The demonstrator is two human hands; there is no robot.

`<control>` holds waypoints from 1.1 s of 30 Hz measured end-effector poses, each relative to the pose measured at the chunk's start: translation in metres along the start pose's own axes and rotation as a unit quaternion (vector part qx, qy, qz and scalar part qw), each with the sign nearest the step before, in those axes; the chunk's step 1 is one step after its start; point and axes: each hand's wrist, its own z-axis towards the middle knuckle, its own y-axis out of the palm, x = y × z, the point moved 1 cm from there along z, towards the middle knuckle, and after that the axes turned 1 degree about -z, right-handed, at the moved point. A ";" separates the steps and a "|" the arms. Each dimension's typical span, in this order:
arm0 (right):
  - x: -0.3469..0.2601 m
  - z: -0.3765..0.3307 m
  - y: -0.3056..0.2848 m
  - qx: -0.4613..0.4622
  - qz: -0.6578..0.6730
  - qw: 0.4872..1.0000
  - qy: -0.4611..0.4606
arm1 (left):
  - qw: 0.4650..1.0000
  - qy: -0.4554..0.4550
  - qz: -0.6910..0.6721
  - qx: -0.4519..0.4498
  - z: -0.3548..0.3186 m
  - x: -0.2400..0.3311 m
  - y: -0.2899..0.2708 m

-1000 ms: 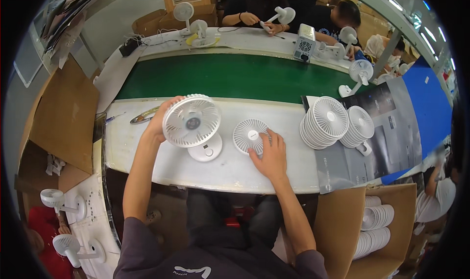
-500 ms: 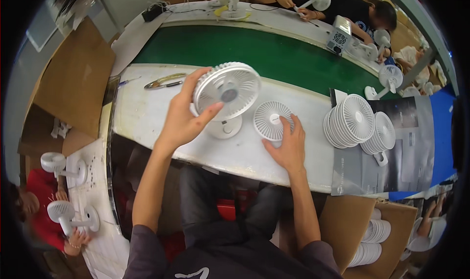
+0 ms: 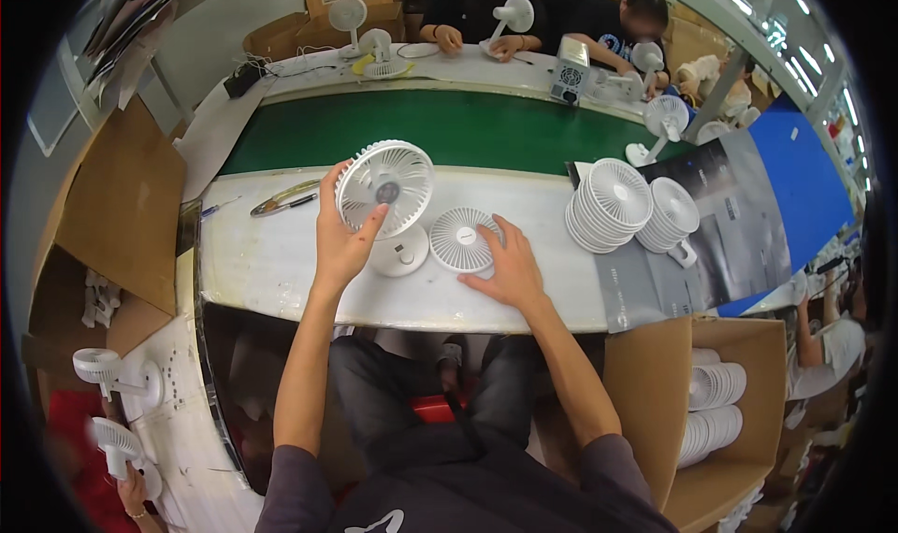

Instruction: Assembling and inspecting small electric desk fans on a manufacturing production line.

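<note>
Head view, only one: left hand [image 3: 344, 241] has the white desk fan [image 3: 387, 191] by its head, thumb across the front near the grey hub, fingers curled round the left rim, so a firm-looking grip with the gap about as wide as the rim is deep; far-side fingertips are hidden behind the cage. Fan head is tilted up toward the camera, its round base [image 3: 400, 255] at the near side, over the left-centre of the white table [image 3: 267, 266]; can't tell if the base bears weight there. Right hand [image 3: 514, 271] is spread wide in a C: fingers over the right edge of a round white grille [image 3: 456, 241], thumb out by its near edge. Grille lies flat on the table just right of the fan base; can't tell how hard the fingers press. Farther right, two stacks of round white grilles, a bigger left stack [image 3: 603, 210] and a smaller right stack [image 3: 668, 217], next to a grey printed sheet [image 3: 739, 243]. Far left of the fan: pliers [image 3: 277, 199] and a thin screwdriver-like tool [image 3: 221, 206]. Green belt [image 3: 393, 126] runs along the far side. Near right, a cardboard box [image 3: 645, 393] holds more white round parts [image 3: 709, 434].
</note>
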 end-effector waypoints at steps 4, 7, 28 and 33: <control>0.001 0.007 0.008 -0.003 -0.016 0.999 -0.036 | 0.998 -0.019 -0.035 0.039 -0.005 -0.010 -0.007; 0.004 0.018 0.010 -0.038 -0.041 0.997 -0.059 | 0.997 -0.021 -0.073 0.027 0.003 -0.016 -0.004; -0.132 -0.074 -0.054 0.033 0.264 0.963 -0.034 | 0.910 -0.333 -0.244 -0.028 -0.164 0.053 -0.034; -0.159 -0.096 -0.054 0.019 0.217 0.974 -0.059 | 0.877 -0.394 -0.274 0.007 -0.182 0.046 -0.008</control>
